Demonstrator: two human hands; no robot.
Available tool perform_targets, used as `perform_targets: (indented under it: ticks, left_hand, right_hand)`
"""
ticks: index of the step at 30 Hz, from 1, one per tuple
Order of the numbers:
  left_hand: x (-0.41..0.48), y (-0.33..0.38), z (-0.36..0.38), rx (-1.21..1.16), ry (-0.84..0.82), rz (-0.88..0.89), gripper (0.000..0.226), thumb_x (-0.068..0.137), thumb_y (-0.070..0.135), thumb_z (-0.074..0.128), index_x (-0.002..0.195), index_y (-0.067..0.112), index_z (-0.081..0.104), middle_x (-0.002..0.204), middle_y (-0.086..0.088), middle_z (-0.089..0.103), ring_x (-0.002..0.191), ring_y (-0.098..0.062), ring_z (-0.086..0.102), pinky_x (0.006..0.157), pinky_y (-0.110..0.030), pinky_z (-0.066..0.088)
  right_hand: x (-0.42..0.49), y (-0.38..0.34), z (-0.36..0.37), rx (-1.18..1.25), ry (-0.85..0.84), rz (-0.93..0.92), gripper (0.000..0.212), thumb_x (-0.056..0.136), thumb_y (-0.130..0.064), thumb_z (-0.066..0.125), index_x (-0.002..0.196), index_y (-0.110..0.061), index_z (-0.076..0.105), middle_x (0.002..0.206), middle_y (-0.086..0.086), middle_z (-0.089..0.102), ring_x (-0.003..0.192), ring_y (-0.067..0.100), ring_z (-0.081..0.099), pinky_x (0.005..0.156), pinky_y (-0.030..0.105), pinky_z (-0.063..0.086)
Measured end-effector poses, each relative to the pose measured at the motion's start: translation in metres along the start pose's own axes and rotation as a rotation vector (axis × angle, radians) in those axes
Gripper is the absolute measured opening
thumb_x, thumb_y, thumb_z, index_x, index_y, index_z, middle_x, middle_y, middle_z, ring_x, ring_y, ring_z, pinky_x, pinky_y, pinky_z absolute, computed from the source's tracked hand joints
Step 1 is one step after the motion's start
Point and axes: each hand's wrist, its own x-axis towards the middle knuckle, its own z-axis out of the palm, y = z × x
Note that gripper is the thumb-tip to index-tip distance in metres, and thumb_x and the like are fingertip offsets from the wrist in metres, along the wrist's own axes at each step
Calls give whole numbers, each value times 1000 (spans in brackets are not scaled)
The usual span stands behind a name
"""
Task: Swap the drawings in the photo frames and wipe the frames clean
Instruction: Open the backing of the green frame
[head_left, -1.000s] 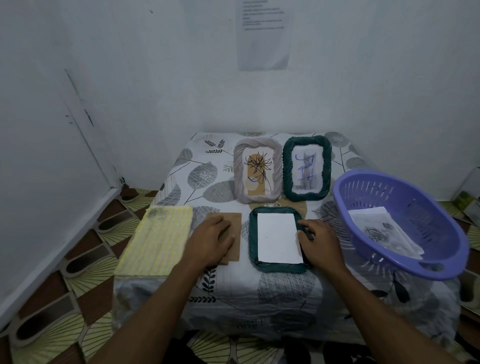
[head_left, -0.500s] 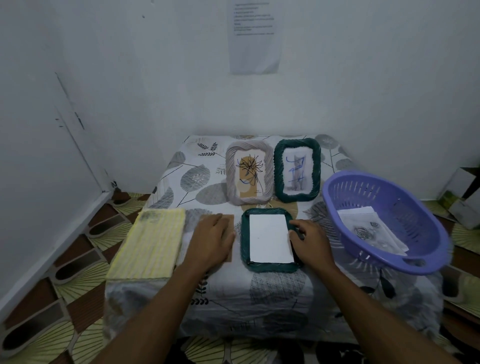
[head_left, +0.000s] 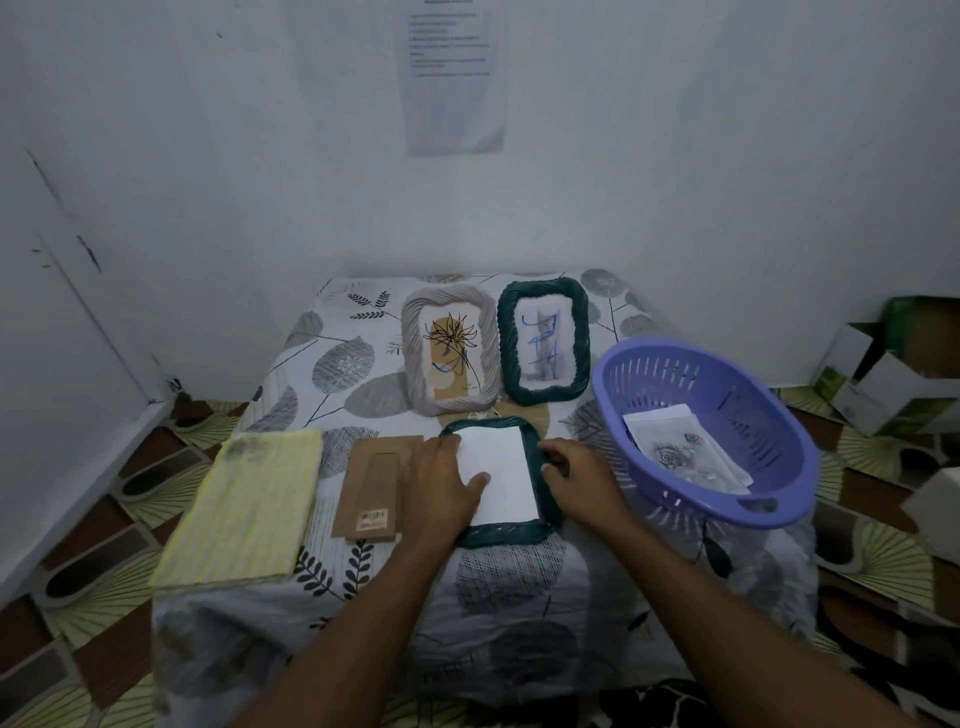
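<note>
A dark green woven frame (head_left: 540, 530) lies face down near the table's front, with a white sheet (head_left: 506, 467) in its back. My left hand (head_left: 441, 483) lies flat over the frame's left rim, its thumb on the white sheet. My right hand (head_left: 579, 480) holds the frame's right rim with curled fingers. A brown backing board (head_left: 371, 486) lies just left of the frame. Behind stand a grey frame (head_left: 451, 349) with a flower drawing and a second green frame (head_left: 544, 340) with a blue-marked picture. A yellow cloth (head_left: 249, 501) lies at the table's left.
A purple slotted basket (head_left: 769, 457) with several loose drawings (head_left: 680, 452) overhangs the table's right side. White walls close in behind and to the left. Cardboard boxes (head_left: 893, 374) sit on the patterned floor at right.
My left hand moved right, off the brown backing board and onto the face-down frame's left side and white sheet. The board now lies uncovered. My right hand stayed on the frame's right rim.
</note>
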Motion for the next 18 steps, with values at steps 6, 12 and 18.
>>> perform_targets:
  ticks: [6, 12, 18]
  left_hand:
    - [4, 1, -2, 79, 56, -47, 60, 71, 41, 77, 121, 18, 53, 108, -5, 62, 106, -26, 48, 86, -40, 42]
    - [11, 5, -5, 171, 20, -93, 58, 69, 47, 76, 113, 19, 51, 102, -5, 63, 104, -28, 47, 82, -42, 43]
    - [10, 8, -9, -119, 55, -61, 59, 67, 16, 77, 121, 15, 53, 90, -3, 60, 89, -23, 56, 71, -36, 47]
  right_hand:
    - [-1, 1, 2, 6, 14, -7, 38, 88, -7, 57, 126, -5, 60, 121, 13, 64, 108, 24, 60, 94, 29, 46]
    - [-4, 3, 6, -49, 28, -29, 39, 86, -10, 57, 125, -6, 60, 119, 13, 62, 109, 27, 57, 97, 41, 48]
    - [-4, 2, 6, -25, 21, -13, 40, 86, -13, 57, 127, -8, 58, 120, 11, 61, 111, 26, 56, 97, 42, 48]
